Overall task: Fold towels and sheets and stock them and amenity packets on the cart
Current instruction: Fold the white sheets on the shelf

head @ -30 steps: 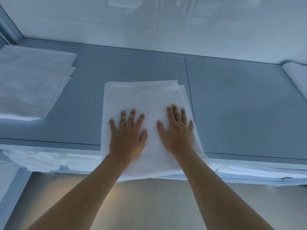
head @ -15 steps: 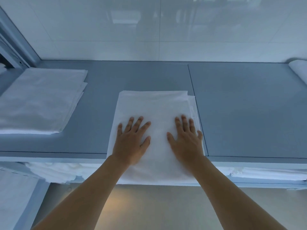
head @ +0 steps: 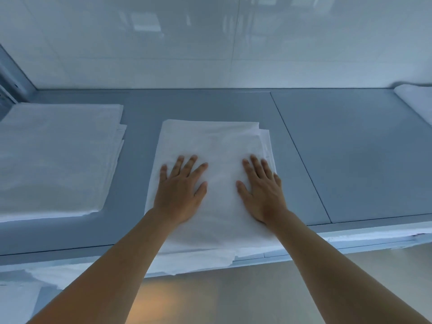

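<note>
Both palms press flat, fingers spread, gripping nothing: left hand [head: 178, 191] and right hand [head: 263, 192] lie side by side on the folded sheet [head: 215, 146]; its long axis runs away from the person, near edge overhanging the grey top [head: 350, 148]; 1 folded stack [head: 56, 155] sits left, nearer the left hand.

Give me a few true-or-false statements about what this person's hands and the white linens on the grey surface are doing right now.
1. Both hands lie flat on the middle folded linen. True: the left hand and right hand are palms down on it.
2. The right hand is pinching a corner up. False: its fingers are spread flat.
3. Another folded stack sits to the left. True.
4. The middle linen lies wholly on the grey surface. False: its near edge hangs over the front.
5. The two hands overlap. False: bare cloth shows between them.
</note>
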